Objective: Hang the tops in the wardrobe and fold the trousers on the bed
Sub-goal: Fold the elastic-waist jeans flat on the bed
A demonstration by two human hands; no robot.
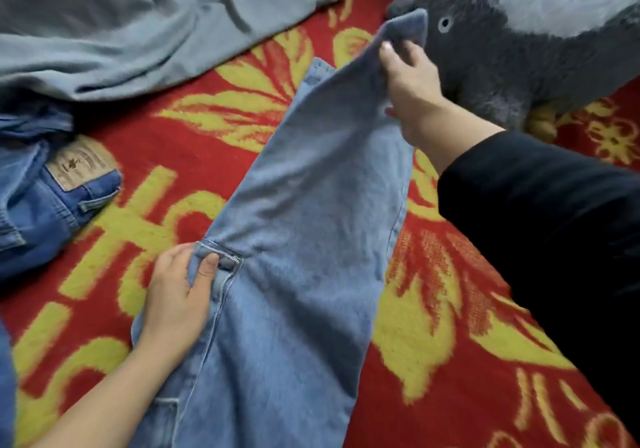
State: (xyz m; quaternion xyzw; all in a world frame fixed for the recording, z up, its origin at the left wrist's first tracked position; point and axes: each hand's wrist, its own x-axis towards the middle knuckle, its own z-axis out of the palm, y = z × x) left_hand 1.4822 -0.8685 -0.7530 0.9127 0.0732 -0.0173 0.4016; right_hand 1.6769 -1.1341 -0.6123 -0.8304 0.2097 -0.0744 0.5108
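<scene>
From the head camera, a pair of light blue jeans [304,239] lies slantwise across a red blanket [156,156] with yellow patterns, running from the bottom middle of the view up toward the top right.

The left hand [176,295] comes in from the lower left on a bare forearm. It holds a stitched hem at the left edge of the jeans. The thumb [207,265] presses flat on top of the hem band and the other fingers curl under the cloth, so the grip is closed on the denim. The hand sits low, at blanket level.

The right hand [412,91] reaches in from the right, its arm in a black sleeve [536,212]. The wrist is bent and the back of the hand faces the camera. Its fingers pinch the far end of the jeans and hold that end raised off the blanket, so the cloth peaks above the fingertips and hangs taut between the two hands.

At the left edge lies a pair of dark blue jeans [38,212], bunched or folded, with a tan label [81,163] facing up. A grey garment [138,32] is spread over the top left of the blanket, apart from the light jeans. A grey plush toy [502,59] lies at the top right, just behind the right hand.
</scene>
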